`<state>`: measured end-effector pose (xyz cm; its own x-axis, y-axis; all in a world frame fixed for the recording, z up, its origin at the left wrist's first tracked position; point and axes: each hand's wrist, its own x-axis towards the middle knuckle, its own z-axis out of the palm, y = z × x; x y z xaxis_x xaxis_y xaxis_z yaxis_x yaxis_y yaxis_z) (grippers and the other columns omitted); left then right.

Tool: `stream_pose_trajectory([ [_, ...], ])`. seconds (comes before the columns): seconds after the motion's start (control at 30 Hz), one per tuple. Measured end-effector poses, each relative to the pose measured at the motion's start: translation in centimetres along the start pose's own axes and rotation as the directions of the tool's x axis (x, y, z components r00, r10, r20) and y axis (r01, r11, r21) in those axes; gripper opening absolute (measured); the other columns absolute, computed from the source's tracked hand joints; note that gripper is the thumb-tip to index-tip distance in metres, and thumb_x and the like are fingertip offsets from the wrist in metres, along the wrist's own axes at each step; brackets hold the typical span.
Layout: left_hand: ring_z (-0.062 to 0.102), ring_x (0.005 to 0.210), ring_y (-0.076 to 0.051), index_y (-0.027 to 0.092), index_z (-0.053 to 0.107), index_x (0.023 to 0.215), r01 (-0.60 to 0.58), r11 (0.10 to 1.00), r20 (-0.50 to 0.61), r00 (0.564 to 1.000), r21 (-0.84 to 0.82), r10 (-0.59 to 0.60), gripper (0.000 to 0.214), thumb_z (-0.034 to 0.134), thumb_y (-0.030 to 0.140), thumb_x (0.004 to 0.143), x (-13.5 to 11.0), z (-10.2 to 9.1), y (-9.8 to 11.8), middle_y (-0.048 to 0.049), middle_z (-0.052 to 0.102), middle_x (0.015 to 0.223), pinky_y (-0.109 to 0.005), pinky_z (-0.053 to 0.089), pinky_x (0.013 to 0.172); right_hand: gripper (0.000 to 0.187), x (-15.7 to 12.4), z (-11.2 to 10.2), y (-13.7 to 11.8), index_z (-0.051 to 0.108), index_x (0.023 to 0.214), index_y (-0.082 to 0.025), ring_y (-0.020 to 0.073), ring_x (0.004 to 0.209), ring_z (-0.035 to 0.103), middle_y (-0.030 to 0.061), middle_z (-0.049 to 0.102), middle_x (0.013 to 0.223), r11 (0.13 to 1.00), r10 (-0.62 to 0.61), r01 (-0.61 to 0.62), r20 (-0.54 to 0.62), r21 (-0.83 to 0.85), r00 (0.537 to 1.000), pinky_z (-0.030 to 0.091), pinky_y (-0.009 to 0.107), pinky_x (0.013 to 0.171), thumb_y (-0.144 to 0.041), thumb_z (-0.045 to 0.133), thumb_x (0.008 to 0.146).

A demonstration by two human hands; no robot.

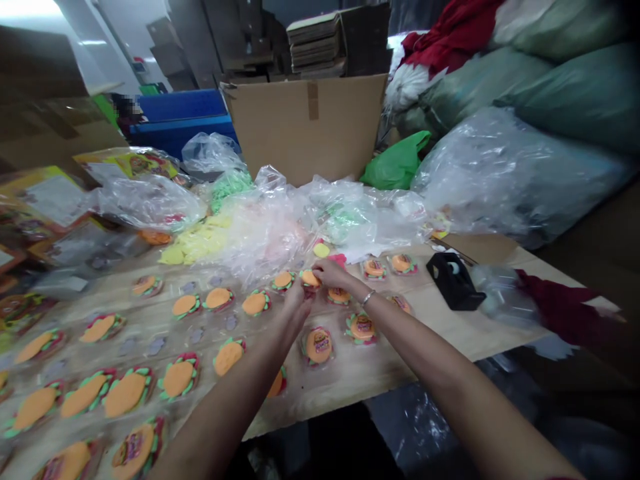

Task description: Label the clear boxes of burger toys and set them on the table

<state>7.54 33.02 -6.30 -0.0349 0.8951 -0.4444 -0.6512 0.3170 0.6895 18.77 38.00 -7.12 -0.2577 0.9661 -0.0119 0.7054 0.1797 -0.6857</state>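
Both my hands are at one orange toy burger (310, 279) near the middle of the wooden table. My right hand (331, 274) has its fingers closed on the burger's right edge; a metal bracelet is on that wrist. At the burger's lower left side my left hand (299, 300) grips it, with its fingertips partly hidden. Beside the hands lie another toy burger (284, 281) on the left and a burger with a printed label (339, 295) on the right. A yellow disc (321, 250) and a pink piece (338, 259) lie just beyond.
Rows of toy burgers in clear trays (179, 377) cover the table's left side. Behind the hands, clear bags (265, 227) hold coloured pieces before a large cardboard box (305, 133). A black tape dispenser (454, 283) stands right, near dark red cloth (560, 310). Yellow pieces (197, 239) lie loose.
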Motion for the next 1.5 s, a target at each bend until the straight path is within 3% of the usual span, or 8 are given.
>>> stream_pose_trajectory([
  [0.23, 0.060, 0.067, -0.009, 0.016, 0.059, 0.085, -0.100, 0.993, -0.069, 0.993, -0.056, 0.096, 0.005, 0.056, 0.020, 0.086, -4.6, -0.6, 0.5, -0.0006, 0.063, 0.079, -0.024, 0.049, 0.069, 0.033, -4.7, -1.9, -1.1, 0.056, 0.111, -0.018, 0.0195, 0.098, 0.057, 0.0107, 0.059, 0.111, 0.943, 0.127, -0.003, -0.354, 0.332, 0.926, 0.046, 0.027, 0.077, -0.037, 0.042, 0.089],
  [0.47, 0.063, 0.071, -0.013, 0.018, 0.061, 0.082, -0.046, 0.999, 0.125, 0.991, -0.011, 0.047, 0.020, 0.074, 0.026, 0.070, -17.8, -5.3, 0.7, -0.0001, 0.065, 0.082, -0.026, 0.053, 0.069, 0.040, -16.6, 0.8, -5.5, 0.061, 0.108, -0.023, 0.0174, 0.076, 0.061, 0.0050, 0.064, 0.092, 0.518, 0.174, -0.081, -0.012, 0.852, 0.985, 0.048, 0.025, 0.057, -0.053, 0.053, 0.082],
  [0.57, 0.064, 0.086, -0.018, 0.024, 0.061, 0.108, 0.057, 0.994, 0.143, 0.987, 0.095, -0.070, 0.035, 0.070, 0.033, 0.075, -22.6, -8.0, 1.2, -0.0039, 0.066, 0.102, -0.028, 0.053, 0.072, 0.036, -22.1, 2.3, -7.3, 0.062, 0.108, -0.025, 0.0199, 0.085, 0.062, 0.0048, 0.066, 0.094, 0.483, 0.160, -0.182, 0.117, 0.857, 0.980, 0.051, 0.029, 0.068, -0.050, 0.055, 0.083],
  [0.73, 0.060, 0.094, -0.021, 0.021, 0.066, 0.104, 0.169, 0.921, 0.135, 0.964, 0.352, -0.229, 0.027, 0.066, 0.031, 0.079, -28.2, -12.3, 0.9, -0.0059, 0.065, 0.103, -0.027, 0.048, 0.079, 0.048, -30.0, 4.1, -8.8, 0.049, 0.128, -0.027, 0.0223, 0.105, 0.058, 0.0075, 0.061, 0.116, 0.508, 0.032, -0.292, 0.321, 0.811, 0.947, 0.047, 0.037, 0.091, -0.045, 0.057, 0.084],
  [0.9, 0.056, 0.078, -0.015, 0.019, 0.062, 0.097, 0.065, 0.843, 0.097, 0.986, 0.535, -0.138, 0.024, 0.065, 0.035, 0.079, -30.4, -14.9, -0.6, -0.0019, 0.062, 0.090, -0.023, 0.044, 0.070, 0.121, -33.8, 5.8, -10.1, 0.005, 0.149, -0.026, 0.0273, 0.117, 0.051, 0.0137, 0.045, 0.135, 0.653, -0.017, -0.308, 0.420, 0.692, 0.907, 0.042, 0.044, 0.099, -0.026, 0.083, 0.057],
  [1.27, 0.049, 0.072, -0.010, 0.018, 0.052, 0.094, 0.090, 0.916, 0.202, 0.963, 0.390, -0.180, 0.028, 0.064, 0.039, 0.080, -32.8, -17.3, -2.5, 0.0012, 0.054, 0.083, -0.021, 0.037, 0.064, 0.114, -35.5, 7.2, -11.6, -0.001, 0.148, -0.013, 0.0251, 0.097, 0.059, 0.0123, 0.056, 0.112, 0.704, 0.068, -0.390, 0.491, 0.593, 0.869, 0.046, 0.040, 0.088, -0.021, 0.072, 0.061],
  [1.4, 0.051, 0.071, -0.010, 0.018, 0.047, 0.090, 0.030, 0.968, 0.274, 0.957, 0.249, -0.100, 0.044, 0.077, 0.040, 0.067, -32.8, -17.5, -3.3, 0.0004, 0.056, 0.085, -0.022, 0.037, 0.065, 0.118, -35.1, 7.5, -9.8, 0.007, 0.148, -0.017, 0.0288, 0.107, 0.057, 0.0159, 0.051, 0.124, 0.549, -0.113, -0.375, 0.510, 0.747, 0.852, 0.044, 0.040, 0.092, -0.043, 0.080, 0.058],
  [1.5, 0.052, 0.069, -0.010, 0.017, 0.047, 0.087, 0.044, 0.972, 0.304, 0.946, 0.229, -0.114, 0.047, 0.081, 0.039, 0.063, -32.6, -17.4, -3.4, 0.0001, 0.056, 0.082, -0.022, 0.037, 0.065, 0.079, -34.2, 7.5, -8.4, 0.036, 0.138, -0.023, 0.0266, 0.113, 0.054, 0.0122, 0.052, 0.125, 0.435, -0.138, -0.354, 0.449, 0.828, 0.883, 0.043, 0.038, 0.095, -0.054, 0.067, 0.073],
])
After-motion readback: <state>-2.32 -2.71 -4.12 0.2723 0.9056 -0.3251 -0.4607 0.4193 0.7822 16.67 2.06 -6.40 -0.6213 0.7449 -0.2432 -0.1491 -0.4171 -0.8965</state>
